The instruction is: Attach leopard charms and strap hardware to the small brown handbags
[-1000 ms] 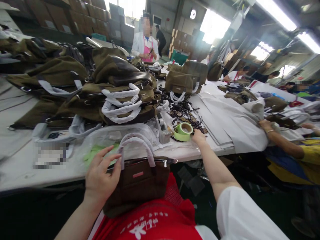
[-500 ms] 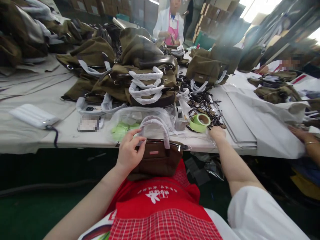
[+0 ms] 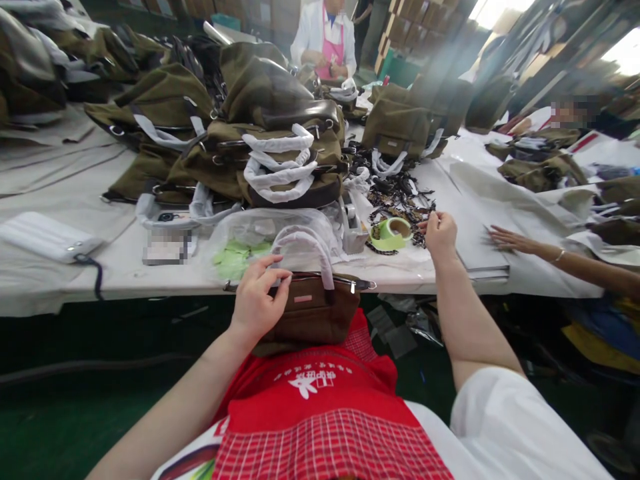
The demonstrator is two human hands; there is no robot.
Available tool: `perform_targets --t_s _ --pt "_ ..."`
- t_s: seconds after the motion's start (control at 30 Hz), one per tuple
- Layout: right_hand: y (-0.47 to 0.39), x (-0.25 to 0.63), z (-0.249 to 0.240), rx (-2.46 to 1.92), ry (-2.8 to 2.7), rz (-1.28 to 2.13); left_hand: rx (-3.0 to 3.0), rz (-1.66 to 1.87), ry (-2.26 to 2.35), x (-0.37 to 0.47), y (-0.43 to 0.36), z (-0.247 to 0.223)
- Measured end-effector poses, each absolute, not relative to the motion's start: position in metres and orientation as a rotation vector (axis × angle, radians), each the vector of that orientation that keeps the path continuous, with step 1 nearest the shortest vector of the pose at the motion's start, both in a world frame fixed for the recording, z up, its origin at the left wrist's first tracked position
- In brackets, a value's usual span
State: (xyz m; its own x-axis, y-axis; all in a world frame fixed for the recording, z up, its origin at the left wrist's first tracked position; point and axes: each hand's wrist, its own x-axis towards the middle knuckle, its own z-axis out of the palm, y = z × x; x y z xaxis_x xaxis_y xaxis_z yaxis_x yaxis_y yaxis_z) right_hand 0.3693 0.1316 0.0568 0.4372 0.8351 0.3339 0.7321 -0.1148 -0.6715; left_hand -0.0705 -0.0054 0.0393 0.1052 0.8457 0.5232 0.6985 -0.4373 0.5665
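Observation:
A small brown handbag [image 3: 313, 313] with wrapped white handles [image 3: 313, 243] rests upright on my lap against the table edge. At the bag's left top corner, my left hand [image 3: 261, 293] is closed on it, thumb and fingers bent together. My right hand [image 3: 440, 233] is pinched at the right edge of a heap of dark straps [image 3: 400, 200]; what its fingertips grip is too small to make out. Just left of that hand lies a roll of green tape [image 3: 395, 231].
Olive bags [image 3: 280, 153] are piled behind the handbag. A clear plastic bag with green pieces [image 3: 240, 257] and a white pouch [image 3: 47, 239] lie nearer. Another person's hand [image 3: 515, 240] reaches over white sheets at the right. A person in a pink apron [image 3: 333, 53] stands beyond.
My right hand has moved up from beside the tape to the strap heap. The other person's hand has come further left over the sheets. My left hand stays at the bag.

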Motion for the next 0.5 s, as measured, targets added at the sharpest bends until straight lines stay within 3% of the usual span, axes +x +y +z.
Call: perform_targets --t_s 0.2,0.37,0.5 --pt "0.116 0.312 0.063 -1.577 -1.228 0.496 2.203 1.205 1.511 -0.066 -0.007 0.038" --pt "0.107 0.264 0.070 -1.638 -1.533 0.548 2.184 1.205 1.498 -0.063 -0.008 0.039" --pt "0.122 0.241 0.073 -1.628 -1.443 0.883 2.194 1.207 1.466 -0.060 -0.008 0.040"
